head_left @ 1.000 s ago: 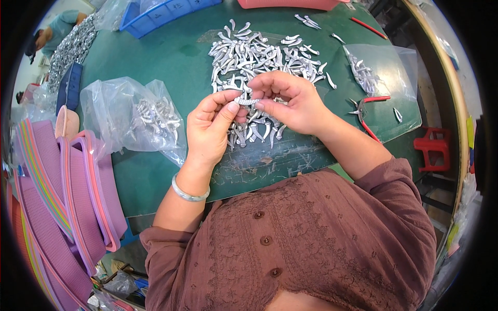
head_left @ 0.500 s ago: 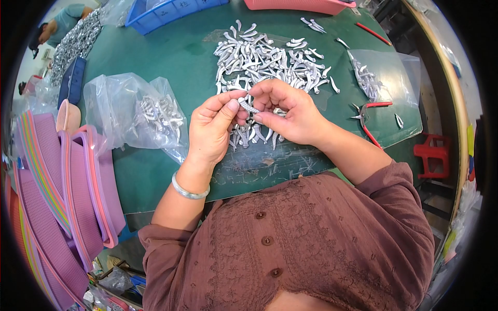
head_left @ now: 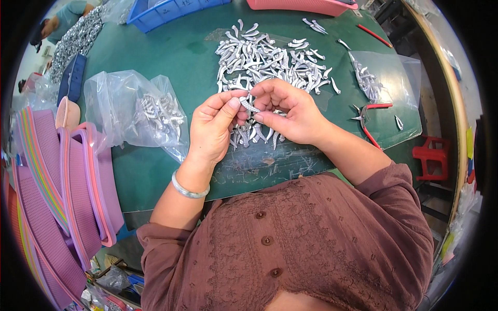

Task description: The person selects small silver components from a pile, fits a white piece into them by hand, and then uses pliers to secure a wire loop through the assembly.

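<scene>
Between my two hands is a curved silver metal piece (head_left: 249,105), horn-shaped with a ridged surface. My left hand (head_left: 211,124) pinches its upper left end between thumb and fingers. At its lower right end, the thumb and curled fingers of my right hand (head_left: 290,111) close on it. Just beyond and partly beneath the hands spreads a pile of similar silver pieces (head_left: 259,59); some stick out below my fingers. Right of the pile, red-handled pliers (head_left: 364,116) lie with jaws apart on the green table (head_left: 197,62).
Clear plastic bags (head_left: 114,111) with silver pieces stand left, and another bag (head_left: 368,78) lies right. Blue (head_left: 176,13) and pink (head_left: 301,5) bins line the far edge. Purple baskets (head_left: 78,181) crowd the left; a red stool (head_left: 431,158) is at right. Another person (head_left: 65,23) is far left.
The view has shifted very slightly. My hands keep the same pinch on the curved metal piece, and nothing else has visibly moved.
</scene>
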`<state>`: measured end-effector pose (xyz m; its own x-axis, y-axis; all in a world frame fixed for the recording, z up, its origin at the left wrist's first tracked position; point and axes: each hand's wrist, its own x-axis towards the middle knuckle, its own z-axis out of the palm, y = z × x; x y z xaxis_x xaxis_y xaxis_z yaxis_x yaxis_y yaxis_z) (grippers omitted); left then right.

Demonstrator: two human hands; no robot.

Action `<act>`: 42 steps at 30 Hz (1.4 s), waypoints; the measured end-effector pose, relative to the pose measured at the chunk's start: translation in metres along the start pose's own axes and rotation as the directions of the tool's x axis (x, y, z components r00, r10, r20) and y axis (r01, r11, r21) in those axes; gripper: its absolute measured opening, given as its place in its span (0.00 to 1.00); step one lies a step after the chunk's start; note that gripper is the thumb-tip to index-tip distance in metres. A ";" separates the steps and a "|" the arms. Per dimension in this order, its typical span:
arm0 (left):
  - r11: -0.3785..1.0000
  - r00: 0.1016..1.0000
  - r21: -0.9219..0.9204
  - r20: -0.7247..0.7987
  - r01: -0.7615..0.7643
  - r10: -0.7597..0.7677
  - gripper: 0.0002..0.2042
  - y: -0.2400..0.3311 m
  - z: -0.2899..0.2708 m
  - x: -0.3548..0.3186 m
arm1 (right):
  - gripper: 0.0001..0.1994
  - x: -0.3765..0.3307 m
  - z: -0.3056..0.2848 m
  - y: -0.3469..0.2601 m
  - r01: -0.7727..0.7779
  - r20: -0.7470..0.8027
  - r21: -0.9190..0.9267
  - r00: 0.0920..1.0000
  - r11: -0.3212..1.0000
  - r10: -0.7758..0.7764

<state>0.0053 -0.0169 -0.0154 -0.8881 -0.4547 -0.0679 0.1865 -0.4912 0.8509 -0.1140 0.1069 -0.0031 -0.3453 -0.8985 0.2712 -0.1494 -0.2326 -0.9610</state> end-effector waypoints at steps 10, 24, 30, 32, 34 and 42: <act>1.000 1.000 -0.025 0.006 -0.010 0.010 0.08 -0.001 0.001 0.000 | 0.14 0.000 0.000 -0.001 -0.023 -0.018 0.042 1.000 0.999 0.024; 1.000 1.000 0.005 0.007 -0.023 0.023 0.07 0.000 0.002 0.000 | 0.13 0.002 -0.006 0.001 0.008 -0.070 0.030 0.997 1.000 -0.006; 0.999 0.999 0.033 0.030 -0.044 0.043 0.06 -0.001 0.002 0.000 | 0.13 0.003 -0.007 0.000 0.022 -0.095 0.020 0.995 1.000 -0.020; 0.998 0.999 0.045 0.033 -0.043 0.042 0.06 -0.001 0.003 0.000 | 0.13 0.003 -0.007 0.000 0.026 -0.104 0.029 0.994 0.999 -0.022; 0.998 0.998 0.051 0.034 -0.048 0.046 0.07 -0.001 0.003 -0.001 | 0.13 0.003 -0.007 -0.001 0.025 -0.103 0.026 0.994 0.999 -0.022; 0.995 0.998 0.089 0.039 -0.054 0.051 0.07 0.001 0.004 -0.002 | 0.14 0.004 -0.008 0.002 0.046 -0.099 0.023 0.994 0.999 -0.044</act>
<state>0.0053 -0.0136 -0.0128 -0.8932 -0.4496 -0.0041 0.1962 -0.3978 0.8962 -0.1228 0.1059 -0.0041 -0.4284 -0.8462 0.3168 -0.1440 -0.2822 -0.9485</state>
